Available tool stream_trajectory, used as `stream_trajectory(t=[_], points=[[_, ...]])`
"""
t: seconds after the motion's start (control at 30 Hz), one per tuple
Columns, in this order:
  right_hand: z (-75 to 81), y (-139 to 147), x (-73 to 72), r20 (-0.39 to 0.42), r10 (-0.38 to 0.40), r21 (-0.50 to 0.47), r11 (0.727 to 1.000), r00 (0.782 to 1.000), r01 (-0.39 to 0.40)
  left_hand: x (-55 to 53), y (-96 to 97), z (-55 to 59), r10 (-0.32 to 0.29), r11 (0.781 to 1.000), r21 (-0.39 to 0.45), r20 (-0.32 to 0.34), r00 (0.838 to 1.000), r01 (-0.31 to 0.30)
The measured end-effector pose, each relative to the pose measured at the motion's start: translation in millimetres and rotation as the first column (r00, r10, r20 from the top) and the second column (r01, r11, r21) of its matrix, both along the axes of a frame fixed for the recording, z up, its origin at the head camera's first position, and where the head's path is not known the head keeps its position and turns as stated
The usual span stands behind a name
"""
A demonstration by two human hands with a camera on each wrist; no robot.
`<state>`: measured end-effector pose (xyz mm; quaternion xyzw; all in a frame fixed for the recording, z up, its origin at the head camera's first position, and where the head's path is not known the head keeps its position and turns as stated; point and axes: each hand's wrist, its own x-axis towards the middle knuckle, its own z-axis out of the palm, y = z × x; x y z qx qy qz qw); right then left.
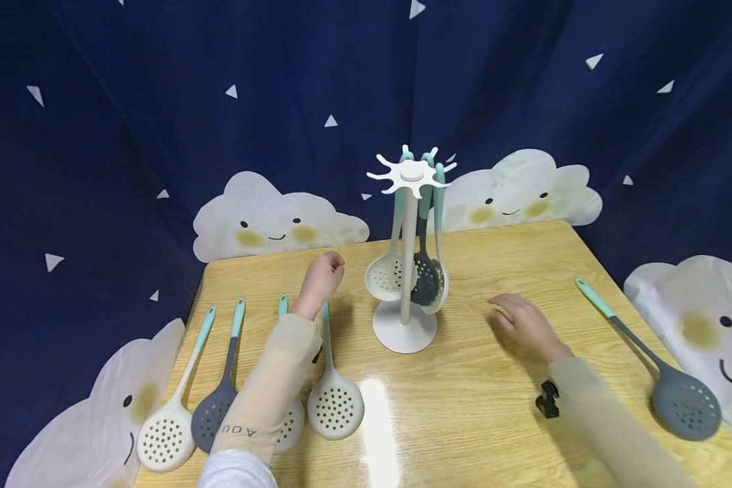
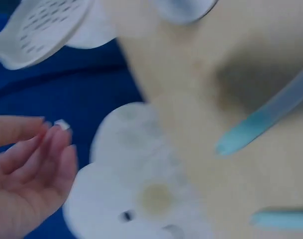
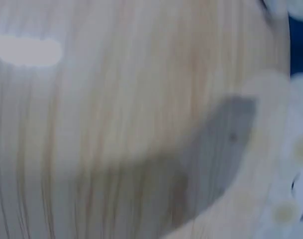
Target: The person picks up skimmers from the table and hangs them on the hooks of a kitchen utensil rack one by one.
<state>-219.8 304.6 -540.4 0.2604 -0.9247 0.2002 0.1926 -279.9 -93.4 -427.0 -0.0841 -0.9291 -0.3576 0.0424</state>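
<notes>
My left hand [image 1: 323,278] is over the table's back left part, left of a white utensil rack [image 1: 407,230]. Its fingers are loosely curled and hold nothing in the left wrist view. On the rack hang a white slotted ladle [image 1: 383,278], a dark grey one [image 1: 425,288] and another white one [image 1: 442,291], all with mint handles. To the right of the rack, my right hand [image 1: 521,322] hovers low over the wood, empty, with relaxed fingers. Nearest below the left hand is a pale skimmer [image 1: 335,407] with a mint handle [image 2: 246,133].
Further left lie a white skimmer [image 1: 166,437], a dark grey skimmer [image 1: 210,413] and a pale skimmer [image 1: 290,427] partly hidden by the left forearm. Another dark grey skimmer [image 1: 686,407] rests near the right edge of the wooden table [image 1: 463,420]. A blue curtain [image 1: 280,81] hangs behind.
</notes>
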Motion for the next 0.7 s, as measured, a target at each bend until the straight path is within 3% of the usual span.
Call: stream_trajectory(t=[0.07, 0.1, 0.17, 0.3, 0.4, 0.5, 0.63, 0.7], points=[[4.3, 19, -0.6, -0.019, -0.067, -0.020, 0.998, 0.998, 0.067, 1.7, -2.2, 17.8, 0.025, 0.999, 0.052, -0.157, 0.987, -0.017], [6.0, 28, -1.3, -0.026, -0.100, -0.035, 0.995, 0.995, 0.099, 2.9, -2.6, 27.1, 0.032, 0.997, 0.075, -0.238, 0.971, -0.015], [8.6, 47, -2.1, -0.029, -0.177, -0.063, 0.983, 0.984, 0.175, 5.6, -2.2, 45.5, 0.044, 0.995, 0.102, -0.386, 0.922, -0.005], [13.3, 78, -2.6, -0.058, -0.316, -0.126, 0.943, 0.947, 0.307, 15.2, 1.3, 82.4, 0.007, 0.995, 0.083, -0.610, 0.793, 0.055], [15.1, 99, -1.6, -0.052, -0.412, -0.158, 0.903, 0.910, 0.400, 23.1, 5.1, 104.9, -0.051, 0.992, 0.044, -0.714, 0.698, 0.118], [14.4, 119, 0.9, 0.035, -0.507, -0.144, 0.850, 0.861, 0.507, 30.7, 10.2, 122.6, -0.116, 0.980, 0.006, -0.794, 0.597, 0.197], [13.6, 141, 7.7, 0.177, -0.598, -0.055, 0.787, 0.782, 0.614, 39.4, 19.4, 137.7, -0.183, 0.952, -0.041, -0.870, 0.458, 0.303], [13.9, 149, 12.4, 0.240, -0.628, -0.010, 0.761, 0.740, 0.649, 42.9, 24.3, 142.2, -0.208, 0.938, -0.064, -0.890, 0.405, 0.342]])
